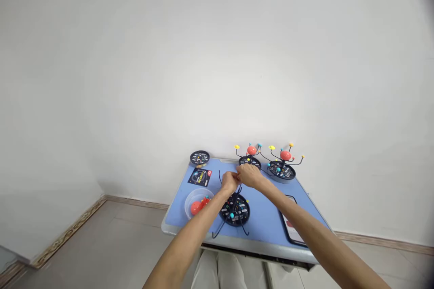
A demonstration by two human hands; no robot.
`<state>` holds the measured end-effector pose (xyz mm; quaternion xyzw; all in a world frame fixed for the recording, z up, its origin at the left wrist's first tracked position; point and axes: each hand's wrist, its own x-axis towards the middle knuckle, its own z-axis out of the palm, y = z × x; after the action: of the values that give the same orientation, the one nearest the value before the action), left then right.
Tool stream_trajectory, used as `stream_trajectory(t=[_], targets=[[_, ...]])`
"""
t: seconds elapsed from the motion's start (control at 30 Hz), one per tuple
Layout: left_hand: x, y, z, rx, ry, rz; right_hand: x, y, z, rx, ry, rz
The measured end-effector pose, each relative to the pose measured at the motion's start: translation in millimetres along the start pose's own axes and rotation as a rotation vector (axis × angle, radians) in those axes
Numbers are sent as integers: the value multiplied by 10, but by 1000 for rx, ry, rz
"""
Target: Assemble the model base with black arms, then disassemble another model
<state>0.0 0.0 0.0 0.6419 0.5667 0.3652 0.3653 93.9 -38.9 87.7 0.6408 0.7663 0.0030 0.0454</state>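
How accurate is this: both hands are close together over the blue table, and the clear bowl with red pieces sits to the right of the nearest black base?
One slip: the head view shows the clear bowl with red pieces to the left of the nearest black base, not the right.

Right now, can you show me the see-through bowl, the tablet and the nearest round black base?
See-through bowl (188,202): head view, its left wall.
Tablet (293,234): head view, the screen's near part.
Nearest round black base (242,209): head view, its printed top.
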Motion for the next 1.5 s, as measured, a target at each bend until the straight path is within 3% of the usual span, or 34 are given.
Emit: stream_trajectory(t=[0.7, 1.0, 1.37, 1.5], targets=[[-10, -70, 21, -85, -12, 28, -42, -6, -118, -88, -62, -131], [-42, -63, -24, -11, -21, 46, 58, -48, -32, -85, -76, -91], [-47, -79, -34, -31, -9, 18, 61, -19, -30, -92, -79, -187], [-31, -108, -12, -49, 1, -8, 68, -36, -5, -97, -68, -161]])
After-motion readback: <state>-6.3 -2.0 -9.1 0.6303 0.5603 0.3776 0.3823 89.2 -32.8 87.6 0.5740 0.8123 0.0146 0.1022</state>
